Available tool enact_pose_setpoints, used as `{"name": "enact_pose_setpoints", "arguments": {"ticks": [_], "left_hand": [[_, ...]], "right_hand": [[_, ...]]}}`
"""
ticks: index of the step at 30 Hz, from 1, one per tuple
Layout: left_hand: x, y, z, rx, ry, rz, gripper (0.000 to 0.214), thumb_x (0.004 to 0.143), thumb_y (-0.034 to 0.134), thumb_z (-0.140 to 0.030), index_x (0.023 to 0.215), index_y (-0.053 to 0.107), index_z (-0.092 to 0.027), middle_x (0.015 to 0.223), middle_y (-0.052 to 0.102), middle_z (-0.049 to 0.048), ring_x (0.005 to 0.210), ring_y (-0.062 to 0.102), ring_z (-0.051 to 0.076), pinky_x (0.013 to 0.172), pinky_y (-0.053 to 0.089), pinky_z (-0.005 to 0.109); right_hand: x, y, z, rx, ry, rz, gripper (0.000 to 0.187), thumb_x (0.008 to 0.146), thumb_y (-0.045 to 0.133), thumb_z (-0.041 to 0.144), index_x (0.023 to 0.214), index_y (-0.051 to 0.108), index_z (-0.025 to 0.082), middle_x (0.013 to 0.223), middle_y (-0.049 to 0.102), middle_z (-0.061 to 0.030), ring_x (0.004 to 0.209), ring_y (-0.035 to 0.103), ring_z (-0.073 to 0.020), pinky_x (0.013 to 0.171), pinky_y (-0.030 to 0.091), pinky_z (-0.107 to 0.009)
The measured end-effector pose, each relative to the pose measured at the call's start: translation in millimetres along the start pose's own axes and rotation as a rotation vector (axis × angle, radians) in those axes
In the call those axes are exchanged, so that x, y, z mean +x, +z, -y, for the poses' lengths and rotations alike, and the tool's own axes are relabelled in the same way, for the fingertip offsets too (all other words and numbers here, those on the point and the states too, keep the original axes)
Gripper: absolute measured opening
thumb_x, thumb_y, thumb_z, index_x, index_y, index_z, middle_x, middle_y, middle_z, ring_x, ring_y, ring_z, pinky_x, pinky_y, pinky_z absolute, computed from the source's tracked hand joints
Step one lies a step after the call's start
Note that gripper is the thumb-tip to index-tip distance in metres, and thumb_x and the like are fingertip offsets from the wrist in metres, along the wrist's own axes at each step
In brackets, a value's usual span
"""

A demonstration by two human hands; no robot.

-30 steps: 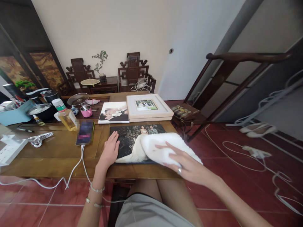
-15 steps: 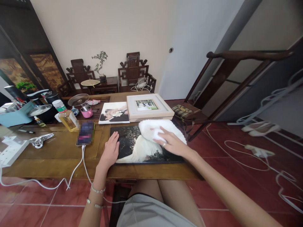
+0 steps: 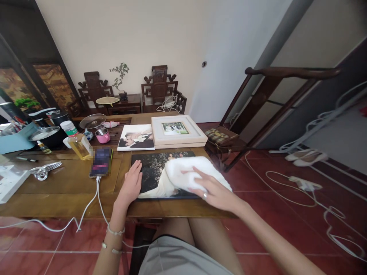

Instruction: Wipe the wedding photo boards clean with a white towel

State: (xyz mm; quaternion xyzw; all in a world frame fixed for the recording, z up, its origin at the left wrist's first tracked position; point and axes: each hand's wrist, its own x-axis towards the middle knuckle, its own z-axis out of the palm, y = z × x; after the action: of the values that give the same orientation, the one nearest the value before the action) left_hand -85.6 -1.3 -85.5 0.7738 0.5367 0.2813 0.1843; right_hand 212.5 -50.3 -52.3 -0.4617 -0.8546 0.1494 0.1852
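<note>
A dark photo panel (image 3: 151, 170) showing a couple lies flat near the front edge of the wooden table (image 3: 65, 187). My left hand (image 3: 132, 184) rests flat on its left edge, fingers stretched out. My right hand (image 3: 210, 189) presses a white cloth (image 3: 190, 173) onto the right half of the panel, fingers spread over the cloth. The cloth hides much of the picture's right side.
Behind the panel lie a smaller photo print (image 3: 136, 137) and a white framed picture (image 3: 177, 131). A phone (image 3: 100, 162) on a white cable, an oil bottle (image 3: 77, 142), a pink cup (image 3: 102, 135), pots and a power strip sit to the left. Cables trail on the red floor.
My right hand with the cloth slid from the near part of the panel up to its far edge, then back towards me. My left hand stayed in place.
</note>
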Motion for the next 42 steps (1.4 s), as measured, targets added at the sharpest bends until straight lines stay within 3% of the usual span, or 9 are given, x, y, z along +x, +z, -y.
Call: {"name": "enact_pose_setpoints", "arguments": {"ticks": [8, 11, 17, 22, 26, 31, 35, 38, 42], "left_hand": [[0.5, 1.8, 5.4, -0.02, 0.026, -0.024, 0.042, 0.094, 0.031, -0.025, 0.134, 0.04, -0.021, 0.146, 0.035, 0.011, 0.138, 0.026, 0.02, 0.109, 0.024, 0.048], [0.8, 2.4, 6.2, -0.018, 0.024, -0.02, 0.042, 0.094, 0.031, -0.025, 0.135, 0.039, -0.02, 0.147, 0.034, 0.0109, 0.138, 0.026, 0.021, 0.109, 0.024, 0.049], [0.0, 2.6, 4.2, -0.016, 0.033, -0.024, 0.041, 0.094, 0.031, -0.024, 0.134, 0.041, -0.02, 0.146, 0.035, 0.0108, 0.138, 0.026, 0.021, 0.109, 0.024, 0.048], [-0.4, 1.8, 1.4, -0.015, 0.02, -0.014, 0.042, 0.094, 0.031, -0.024, 0.134, 0.041, -0.02, 0.147, 0.034, 0.0111, 0.138, 0.026, 0.021, 0.109, 0.024, 0.048], [-0.1, 0.8, 0.6, -0.007, 0.011, 0.003, 0.042, 0.094, 0.03, -0.024, 0.134, 0.04, -0.019, 0.147, 0.033, 0.0111, 0.138, 0.025, 0.022, 0.109, 0.024, 0.05], [-0.4, -0.5, 0.4, -0.014, 0.01, 0.005, 0.042, 0.094, 0.031, -0.024, 0.134, 0.04, -0.02, 0.147, 0.034, 0.011, 0.138, 0.025, 0.021, 0.109, 0.023, 0.05], [-0.3, -0.2, 1.9, -0.012, 0.017, 0.005, 0.042, 0.094, 0.03, -0.024, 0.135, 0.039, -0.02, 0.147, 0.034, 0.0111, 0.138, 0.025, 0.021, 0.109, 0.024, 0.049], [0.2, 1.0, 3.7, -0.011, 0.036, -0.005, 0.042, 0.094, 0.03, -0.024, 0.135, 0.038, -0.018, 0.146, 0.034, 0.0119, 0.138, 0.025, 0.021, 0.109, 0.026, 0.047], [0.2, 1.9, 3.9, -0.001, 0.035, -0.006, 0.042, 0.094, 0.03, -0.023, 0.135, 0.039, -0.016, 0.147, 0.034, 0.0126, 0.138, 0.025, 0.021, 0.109, 0.025, 0.047]], "right_hand": [[89.9, -7.6, -39.4, -0.032, 0.01, -0.06, 0.032, 0.09, 0.037, 0.042, 0.075, 0.055, 0.021, 0.091, 0.065, -0.0094, 0.115, 0.05, -0.0321, 0.089, 0.042, -0.042], [82.0, -4.6, -28.7, -0.049, 0.014, -0.078, 0.028, 0.09, 0.038, 0.038, 0.077, 0.056, 0.021, 0.096, 0.065, -0.0107, 0.114, 0.051, -0.032, 0.092, 0.04, -0.045], [18.1, 6.4, 19.8, -0.094, -0.136, -0.057, 0.022, 0.089, 0.041, 0.026, 0.073, 0.056, 0.02, 0.128, 0.054, -0.0153, 0.125, 0.044, -0.0279, 0.106, 0.029, -0.051], [-16.8, 9.6, 46.0, -0.113, -0.275, -0.004, 0.015, 0.083, 0.046, 0.017, 0.071, 0.056, 0.019, 0.132, 0.051, -0.0159, 0.131, 0.037, -0.0265, 0.11, 0.021, -0.056], [-2.9, 7.0, 40.7, -0.158, -0.326, 0.04, 0.013, 0.08, 0.048, 0.013, 0.073, 0.058, 0.019, 0.132, 0.051, -0.0163, 0.131, 0.036, -0.026, 0.109, 0.024, -0.055], [53.6, 7.5, 16.4, -0.265, -0.286, 0.046, 0.013, 0.079, 0.051, 0.009, 0.085, 0.06, 0.016, 0.134, 0.048, -0.0192, 0.13, 0.037, -0.0277, 0.106, 0.029, -0.054], [88.7, 11.1, 8.0, -0.421, -0.242, 0.075, 0.035, 0.07, 0.048, -0.007, 0.097, 0.061, 0.013, 0.143, 0.037, -0.0168, 0.134, 0.028, -0.0324, 0.103, 0.028, -0.06], [87.5, 10.6, 15.7, -0.495, -0.23, 0.12, 0.042, 0.068, 0.044, -0.012, 0.096, 0.063, 0.013, 0.146, 0.032, -0.0132, 0.136, 0.025, -0.0325, 0.103, 0.029, -0.059], [54.7, 9.6, 33.9, -0.526, -0.264, 0.111, 0.027, 0.077, 0.05, -0.005, 0.083, 0.066, 0.016, 0.148, 0.03, -0.0069, 0.135, 0.028, -0.0305, 0.103, 0.034, -0.054]]}}
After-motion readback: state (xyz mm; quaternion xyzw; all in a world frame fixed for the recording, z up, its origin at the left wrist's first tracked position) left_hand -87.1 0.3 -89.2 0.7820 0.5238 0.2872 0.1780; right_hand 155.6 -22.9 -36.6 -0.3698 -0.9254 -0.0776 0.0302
